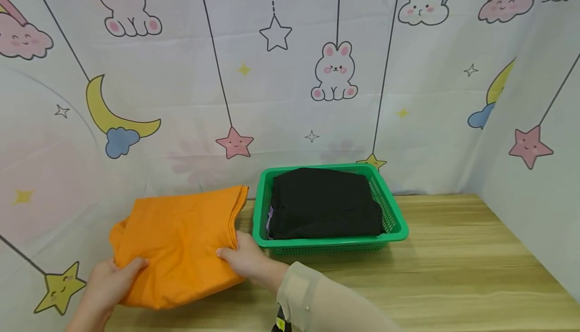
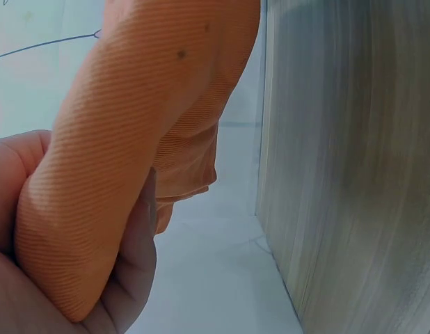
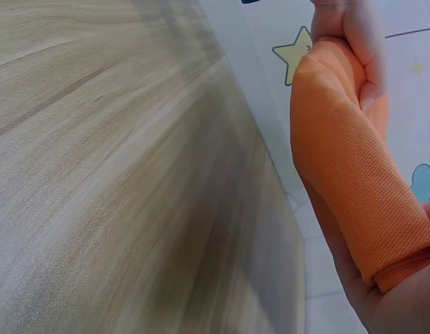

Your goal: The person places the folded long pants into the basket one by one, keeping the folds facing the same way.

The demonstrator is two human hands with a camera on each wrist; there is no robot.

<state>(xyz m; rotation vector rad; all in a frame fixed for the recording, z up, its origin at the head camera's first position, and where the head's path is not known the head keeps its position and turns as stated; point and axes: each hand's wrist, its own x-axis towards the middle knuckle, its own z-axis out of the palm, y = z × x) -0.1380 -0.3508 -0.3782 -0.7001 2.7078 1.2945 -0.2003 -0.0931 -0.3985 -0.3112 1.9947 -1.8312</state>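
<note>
A folded orange cloth point(image 1: 181, 246), its exact kind not clear, is held up off the wooden table by both hands. My left hand point(image 1: 109, 284) grips its left edge, thumb on top and fingers underneath. On the opposite edge my right hand point(image 1: 249, 259) pinches the folded layers, with the thumb over the upper face. In the left wrist view the ribbed orange cloth point(image 2: 110, 160) lies between thumb and fingers. From the right wrist, the thick folded edge of the cloth point(image 3: 361, 181) spans from one hand to the other.
Right of the cloth stands a green plastic basket point(image 1: 394, 206) holding folded black fabric point(image 1: 326, 203), with a bit of purple fabric point(image 1: 270, 218) at its left side. The wooden table point(image 1: 476, 266) extends to the right. Printed white curtains point(image 1: 290, 105) enclose the back and sides.
</note>
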